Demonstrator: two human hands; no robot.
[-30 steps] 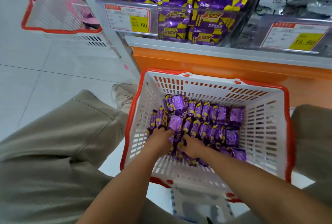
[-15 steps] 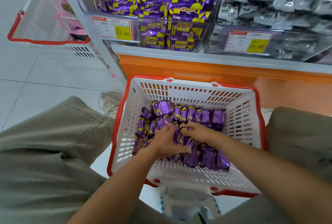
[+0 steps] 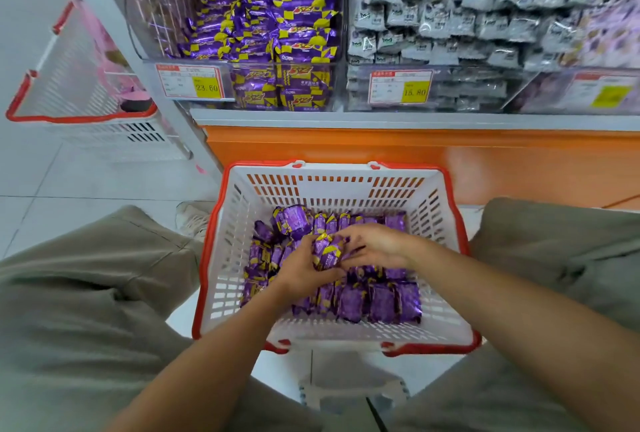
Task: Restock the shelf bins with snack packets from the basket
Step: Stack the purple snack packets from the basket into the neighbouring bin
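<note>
- left hand (image 3: 304,265) and right hand (image 3: 377,246) are both down inside the white basket (image 3: 221,258), which has a red rim and stands on the floor between the person's knees, just before the orange shelf base (image 3: 346,147)
- between the hands is a gathered bunch (image 3: 327,251) of packets; the left fingers curl under and round it and the right fingers curl over it from the far side, so the bunch is pressed between both palms
- the bunch sits just above the rest of the load; cannot tell whether it has lifted clear
- remaining purple snack packets (image 3: 377,300) cover much of the basket floor, with a neat row along the near wall and a looser heap to the far left
- the likely target, judged by the matching wrapper, is the clear shelf bin (image 3: 270,33) above the 23.60 price tag (image 3: 192,81); it is already well heaped
- the neighbouring bin of grey packets (image 3: 450,16) holds a different product
- progress, as a judgement: partway, since the bin holds plenty yet the basket holds many more
- left to do: raise this handful, drop it into the purple bin, and repeat until the basket is bare
</note>
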